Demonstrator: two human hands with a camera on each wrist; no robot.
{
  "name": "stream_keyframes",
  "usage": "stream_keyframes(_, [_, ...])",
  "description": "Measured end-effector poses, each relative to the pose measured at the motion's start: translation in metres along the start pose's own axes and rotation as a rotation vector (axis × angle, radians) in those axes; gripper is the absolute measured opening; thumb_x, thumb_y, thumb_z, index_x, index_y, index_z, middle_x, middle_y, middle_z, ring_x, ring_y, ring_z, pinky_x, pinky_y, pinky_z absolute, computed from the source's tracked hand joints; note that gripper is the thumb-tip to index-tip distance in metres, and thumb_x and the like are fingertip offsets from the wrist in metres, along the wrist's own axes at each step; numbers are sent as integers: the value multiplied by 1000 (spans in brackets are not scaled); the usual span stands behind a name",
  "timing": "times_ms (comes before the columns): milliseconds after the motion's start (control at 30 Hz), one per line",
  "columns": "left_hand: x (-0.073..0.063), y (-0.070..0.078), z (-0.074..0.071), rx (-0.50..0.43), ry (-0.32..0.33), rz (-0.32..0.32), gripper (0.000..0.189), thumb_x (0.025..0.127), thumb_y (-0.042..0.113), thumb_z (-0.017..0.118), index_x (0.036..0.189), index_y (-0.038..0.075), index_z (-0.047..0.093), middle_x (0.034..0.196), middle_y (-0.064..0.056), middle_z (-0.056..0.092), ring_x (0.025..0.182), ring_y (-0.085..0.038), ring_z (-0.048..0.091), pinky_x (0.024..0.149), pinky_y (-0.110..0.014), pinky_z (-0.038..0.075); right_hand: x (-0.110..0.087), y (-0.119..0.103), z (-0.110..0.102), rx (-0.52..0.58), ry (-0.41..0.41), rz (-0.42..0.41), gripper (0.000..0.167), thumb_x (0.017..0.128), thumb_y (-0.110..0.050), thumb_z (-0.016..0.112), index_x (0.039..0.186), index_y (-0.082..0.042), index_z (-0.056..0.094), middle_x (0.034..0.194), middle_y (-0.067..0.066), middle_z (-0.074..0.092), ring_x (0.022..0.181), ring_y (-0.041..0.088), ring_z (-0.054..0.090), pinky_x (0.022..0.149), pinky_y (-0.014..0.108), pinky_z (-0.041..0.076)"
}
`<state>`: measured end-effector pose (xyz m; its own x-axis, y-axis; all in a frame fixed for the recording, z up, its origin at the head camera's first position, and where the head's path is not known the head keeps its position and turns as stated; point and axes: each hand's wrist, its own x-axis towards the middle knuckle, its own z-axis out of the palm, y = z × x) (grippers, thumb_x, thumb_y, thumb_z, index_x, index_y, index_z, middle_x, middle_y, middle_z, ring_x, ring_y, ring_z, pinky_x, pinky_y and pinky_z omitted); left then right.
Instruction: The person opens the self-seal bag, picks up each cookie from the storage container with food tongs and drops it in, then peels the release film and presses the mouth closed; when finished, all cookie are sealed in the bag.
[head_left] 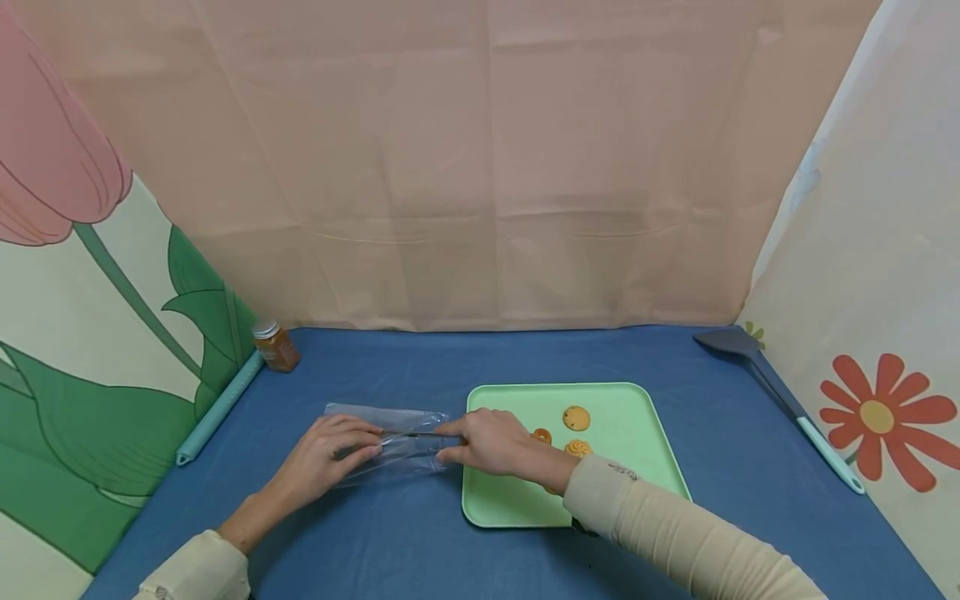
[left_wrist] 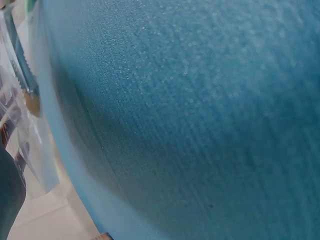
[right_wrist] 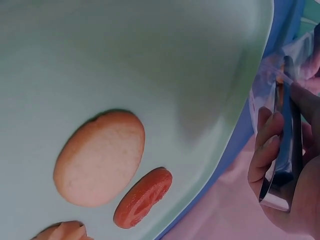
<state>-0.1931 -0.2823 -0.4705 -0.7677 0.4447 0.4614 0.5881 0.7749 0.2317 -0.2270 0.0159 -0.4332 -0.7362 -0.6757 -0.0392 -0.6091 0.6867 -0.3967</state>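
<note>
My left hand holds a clear plastic bag above the blue tabletop, thumb and fingers at its side. My right hand grips metal tongs, whose tips reach into the bag. At those tips in the left wrist view is a small brown piece, seen through the plastic. On the green tray beside the right hand lie a round cookie, a swirled cookie and a small ring-shaped cookie. The right forearm covers part of the tray.
A jar with a silver lid stands at the back left, near a teal rod along the left edge. A spatula with a dark head lies along the right edge. Cloth walls close the back and both sides.
</note>
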Motion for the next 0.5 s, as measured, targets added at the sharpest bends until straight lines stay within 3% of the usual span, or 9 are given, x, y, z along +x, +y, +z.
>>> stream_keyframes(500, [1,0,-1,-27,0,21,17,84,21,81,100,28,80,112,14,73,108,-12,64,89,-43,44,3,-3,2,-4,-13,-6,44,95,-50,65,136,-34,63,42,-9,42,35,6,25,38,22,17])
